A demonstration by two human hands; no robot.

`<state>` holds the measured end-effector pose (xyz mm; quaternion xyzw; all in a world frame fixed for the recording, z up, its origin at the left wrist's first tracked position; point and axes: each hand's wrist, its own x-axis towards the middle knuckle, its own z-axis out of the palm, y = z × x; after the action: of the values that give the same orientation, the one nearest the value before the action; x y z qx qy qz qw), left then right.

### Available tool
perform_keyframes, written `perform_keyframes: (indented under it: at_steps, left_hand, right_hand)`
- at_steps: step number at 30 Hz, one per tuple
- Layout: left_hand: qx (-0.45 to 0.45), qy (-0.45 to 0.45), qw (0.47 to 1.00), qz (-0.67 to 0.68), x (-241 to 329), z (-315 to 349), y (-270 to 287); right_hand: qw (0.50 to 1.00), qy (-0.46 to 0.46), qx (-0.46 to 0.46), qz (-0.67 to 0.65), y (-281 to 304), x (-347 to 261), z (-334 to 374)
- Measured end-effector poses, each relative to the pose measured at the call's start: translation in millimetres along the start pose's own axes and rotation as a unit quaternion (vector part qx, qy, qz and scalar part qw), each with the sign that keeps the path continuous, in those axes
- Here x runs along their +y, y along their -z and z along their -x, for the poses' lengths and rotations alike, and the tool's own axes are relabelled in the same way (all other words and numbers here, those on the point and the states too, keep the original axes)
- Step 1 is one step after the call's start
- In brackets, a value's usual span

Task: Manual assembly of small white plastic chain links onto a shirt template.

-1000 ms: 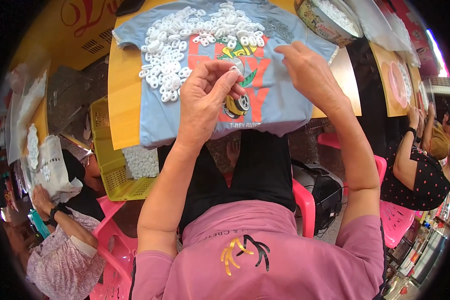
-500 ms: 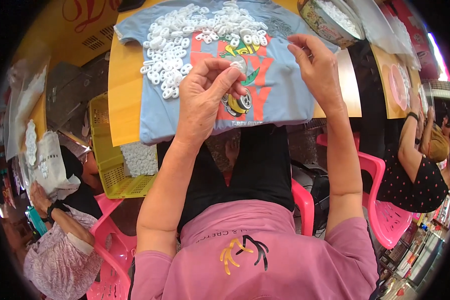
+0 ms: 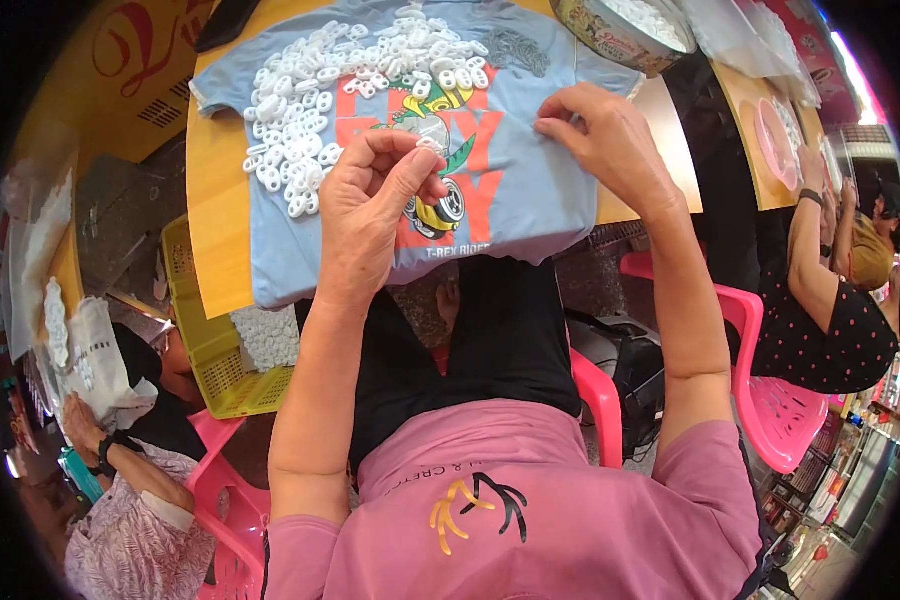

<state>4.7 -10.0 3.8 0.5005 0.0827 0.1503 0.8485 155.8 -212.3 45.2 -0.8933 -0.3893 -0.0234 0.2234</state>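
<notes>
From my distant place I look down through the head camera, and I see the left hand (image 3: 362, 205) raised above a light blue T-shirt (image 3: 542, 215), which is spread over the yellow surface (image 3: 215, 250). The bent fingers and the thumb of this hand grasp a small white plastic piece (image 3: 431, 146), partly hidden by the fingertips. The right hand (image 3: 615, 145) is apart from it, over the right part of the shirt, with its fingers curved toward the thumb; I cannot tell if they grasp something. A heap of white two-hole plastic pieces (image 3: 295, 130) lies on the upper left part of the shirt, and a small grey heap (image 3: 517, 52) lies to its right. A round tin (image 3: 625, 42) with white contents is near the right sleeve, and a yellow plastic crate (image 3: 195, 320) sits at the left, lower than the surface.
</notes>
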Motion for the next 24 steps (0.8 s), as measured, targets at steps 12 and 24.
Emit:
perform_keyframes:
  at_steps: [12,24]
  left_hand:
    - [0.004,-0.012,1.000,-0.023,-2.3,0.6,0.7]
    - [-0.010,-0.017,0.999,-0.035,-4.2,-0.1,3.2]
  right_hand:
    - [0.993,0.085,-0.001,0.078,-10.2,-10.2,3.3]
    - [0.989,0.112,-0.031,0.094,2.7,-5.8,-6.3]
